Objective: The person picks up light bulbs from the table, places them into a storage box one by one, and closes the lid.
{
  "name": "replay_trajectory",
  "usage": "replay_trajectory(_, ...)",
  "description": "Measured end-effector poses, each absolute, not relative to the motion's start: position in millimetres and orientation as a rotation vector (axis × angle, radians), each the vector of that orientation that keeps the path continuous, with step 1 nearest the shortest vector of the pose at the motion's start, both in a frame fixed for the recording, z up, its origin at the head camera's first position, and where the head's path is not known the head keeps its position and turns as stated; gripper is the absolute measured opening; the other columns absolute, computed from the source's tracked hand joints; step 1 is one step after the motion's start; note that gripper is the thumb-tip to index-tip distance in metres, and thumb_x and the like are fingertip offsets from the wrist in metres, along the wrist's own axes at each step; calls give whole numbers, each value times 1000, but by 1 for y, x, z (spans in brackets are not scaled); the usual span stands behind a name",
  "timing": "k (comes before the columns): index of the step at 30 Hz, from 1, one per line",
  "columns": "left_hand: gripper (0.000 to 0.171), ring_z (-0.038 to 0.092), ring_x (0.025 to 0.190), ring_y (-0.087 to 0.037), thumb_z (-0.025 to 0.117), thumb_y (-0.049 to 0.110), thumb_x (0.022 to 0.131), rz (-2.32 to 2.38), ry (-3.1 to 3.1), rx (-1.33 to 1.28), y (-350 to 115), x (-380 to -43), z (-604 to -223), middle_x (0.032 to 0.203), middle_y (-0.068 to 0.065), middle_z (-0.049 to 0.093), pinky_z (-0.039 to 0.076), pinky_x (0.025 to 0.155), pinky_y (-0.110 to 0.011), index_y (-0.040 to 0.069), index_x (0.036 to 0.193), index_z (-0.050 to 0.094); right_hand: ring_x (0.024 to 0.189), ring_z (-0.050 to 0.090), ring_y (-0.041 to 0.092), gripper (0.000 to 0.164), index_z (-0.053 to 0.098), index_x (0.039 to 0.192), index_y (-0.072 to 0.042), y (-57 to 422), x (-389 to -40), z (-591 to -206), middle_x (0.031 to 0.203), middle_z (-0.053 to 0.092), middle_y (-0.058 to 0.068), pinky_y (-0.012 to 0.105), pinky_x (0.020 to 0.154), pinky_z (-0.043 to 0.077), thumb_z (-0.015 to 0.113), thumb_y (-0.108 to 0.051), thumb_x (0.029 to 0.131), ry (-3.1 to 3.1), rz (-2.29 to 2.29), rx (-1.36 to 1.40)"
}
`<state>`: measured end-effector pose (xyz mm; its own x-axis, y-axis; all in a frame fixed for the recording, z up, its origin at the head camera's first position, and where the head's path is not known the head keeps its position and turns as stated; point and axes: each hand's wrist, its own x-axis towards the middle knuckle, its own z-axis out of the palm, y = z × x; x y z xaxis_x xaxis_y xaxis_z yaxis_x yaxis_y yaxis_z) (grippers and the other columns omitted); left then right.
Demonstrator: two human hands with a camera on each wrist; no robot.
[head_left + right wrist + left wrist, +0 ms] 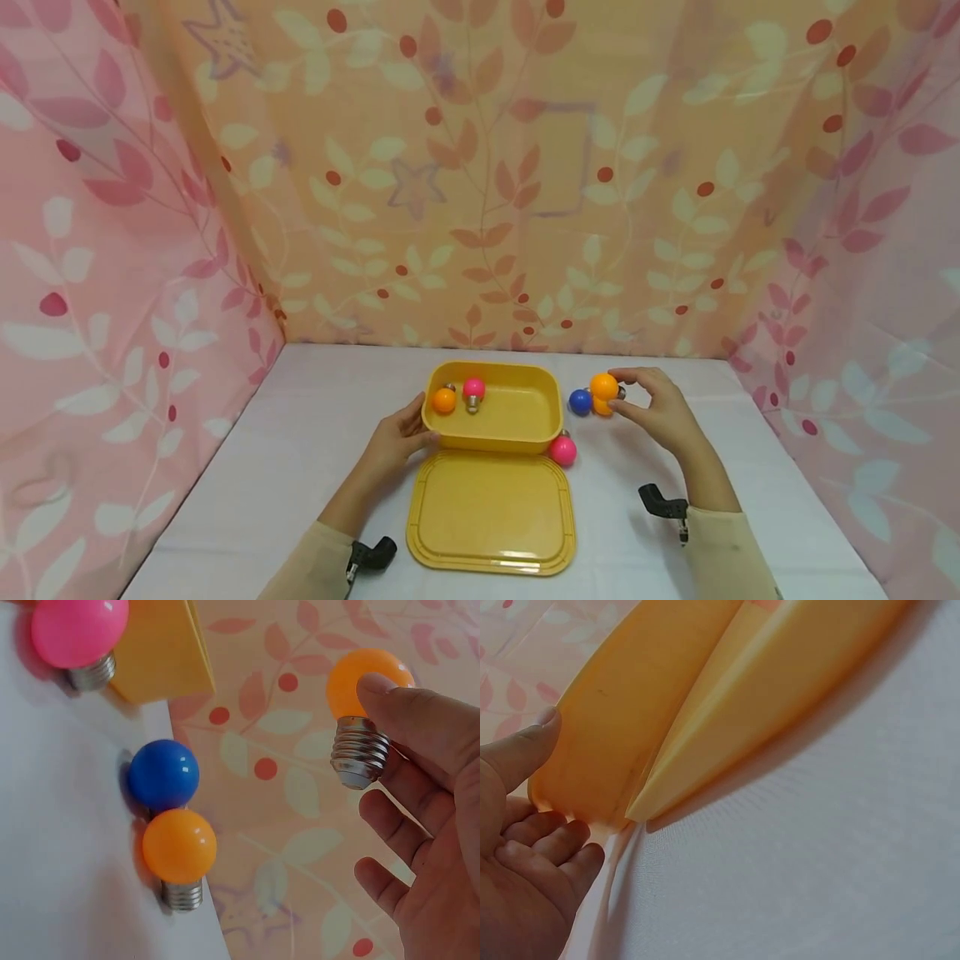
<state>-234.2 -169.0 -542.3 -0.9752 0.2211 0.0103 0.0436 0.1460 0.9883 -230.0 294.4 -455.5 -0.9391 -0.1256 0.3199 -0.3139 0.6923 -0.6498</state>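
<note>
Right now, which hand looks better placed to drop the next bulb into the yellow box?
Probably the right hand: it pinches an orange bulb off the table, just right of the box. The left hand rests against the box's left wall, holds no bulb, and seems to steady it.

No writing, label, brand or number could be read anywhere; the backdrop cloth [525,167] bore only leaf patterns.

A white table [262,467] stretches before me, enclosed on three sides by leaf-patterned curtains [525,183], orange at the back, pink either side, under soft even light.
</note>
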Motion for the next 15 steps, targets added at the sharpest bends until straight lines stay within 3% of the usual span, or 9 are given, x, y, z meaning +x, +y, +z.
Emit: replay_trajectory(15,85,40,148,-23,79,16,92,1952,2273,295,-169,-234,-541,165,-6,34,44,110,-25,15,162,31,122,54,30,49,68,129,-15,270,-234,-439,126,66,7,65,107,41,85,-32,86,-2594,1096,467)
